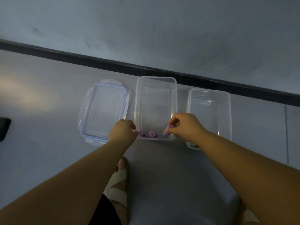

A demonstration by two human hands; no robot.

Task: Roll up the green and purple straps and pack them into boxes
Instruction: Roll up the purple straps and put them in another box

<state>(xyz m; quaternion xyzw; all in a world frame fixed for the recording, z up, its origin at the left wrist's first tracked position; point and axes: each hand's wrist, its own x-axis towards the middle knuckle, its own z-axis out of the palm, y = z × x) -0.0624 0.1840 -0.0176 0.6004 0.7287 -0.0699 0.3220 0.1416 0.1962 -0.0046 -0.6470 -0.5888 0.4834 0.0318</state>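
A clear plastic box [155,82] stands on the grey floor in the middle. Two rolled purple straps [151,134] lie at its near end. My right hand [185,125] pinches a third rolled purple strap [167,131] just inside the box's near right corner. My left hand [124,129] is curled at the box's near left corner, its fingertips touching the rim; what they hold, if anything, is hidden. A second clear box [209,95] stands to the right, with something dark at its near end, partly hidden by my right forearm.
A clear lid [103,111] with blue seal and clips lies left of the middle box. A dark skirting strip [162,70] runs along the wall behind. A dark object [4,129] sits at the left edge. My sandalled foot [120,181] is below the boxes.
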